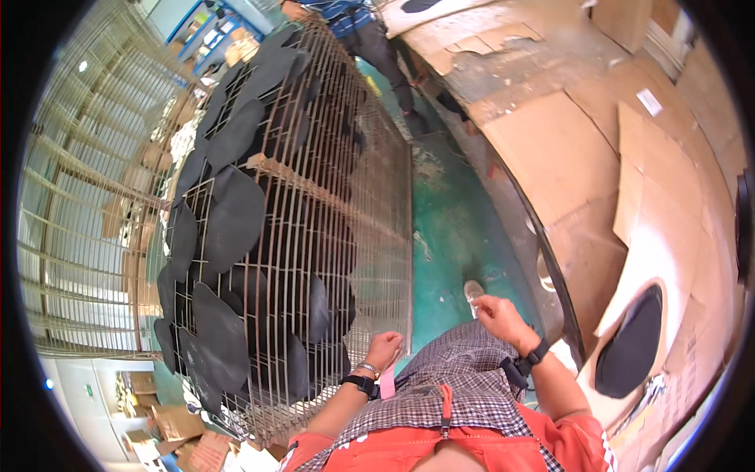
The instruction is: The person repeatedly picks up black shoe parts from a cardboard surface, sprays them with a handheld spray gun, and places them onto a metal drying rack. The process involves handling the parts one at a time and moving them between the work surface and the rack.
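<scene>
I log: left hand (pixel 384 351), six o'clock, curled narrow beside a tall metal-wire rack (pixel 383 228), contents I cannot tell; right hand (pixel 501 319), four o'clock, fingers bunched narrow, contents likewise; flat black rounded sheets (pixel 235 220), nine o'clock, in the rack; brown flattened cardboard (pixel 558 157), two o'clock.

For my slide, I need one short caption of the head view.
Left hand beside a wire rack of flat black pieces, right hand nearer a cardboard-covered surface.
</scene>
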Demonstrator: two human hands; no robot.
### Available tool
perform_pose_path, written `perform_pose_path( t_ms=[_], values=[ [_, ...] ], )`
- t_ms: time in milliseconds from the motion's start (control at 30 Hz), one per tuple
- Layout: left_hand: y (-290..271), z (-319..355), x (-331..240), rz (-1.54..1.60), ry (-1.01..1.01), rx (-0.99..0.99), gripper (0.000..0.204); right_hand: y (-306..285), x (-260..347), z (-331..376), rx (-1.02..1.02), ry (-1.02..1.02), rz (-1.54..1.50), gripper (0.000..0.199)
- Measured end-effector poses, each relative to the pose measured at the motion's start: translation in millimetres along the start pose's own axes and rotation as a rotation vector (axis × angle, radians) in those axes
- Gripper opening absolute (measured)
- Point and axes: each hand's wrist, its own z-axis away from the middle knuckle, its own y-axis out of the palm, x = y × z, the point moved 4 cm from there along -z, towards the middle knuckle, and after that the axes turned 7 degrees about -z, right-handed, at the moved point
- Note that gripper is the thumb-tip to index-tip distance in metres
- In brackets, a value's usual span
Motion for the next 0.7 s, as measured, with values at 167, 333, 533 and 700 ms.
perform_pose_path(
  t_ms=[167, 333, 533, 700],
  values=[
    [31, 18, 51, 0.026, -0.008, 0.053, 0.022, 4, -18, 102, -0.05, 0.103, -0.115, 0.023],
    [43, 44, 90, 0.017, -0.161, -0.007, 0.032, -30, -9, 162, -0.134, 0.115, -0.14, 0.023],
    [81, 83, 115, 0.038, -0.232, -0.076, 0.027, -122, -9, 243, -0.469, -0.02, -0.159, 0.018],
    [147, 117, 115, -0.06, -0.306, -0.015, 0.026, -207, -63, 357, -0.88, 0.029, -0.23, 0.016]
  ],
)
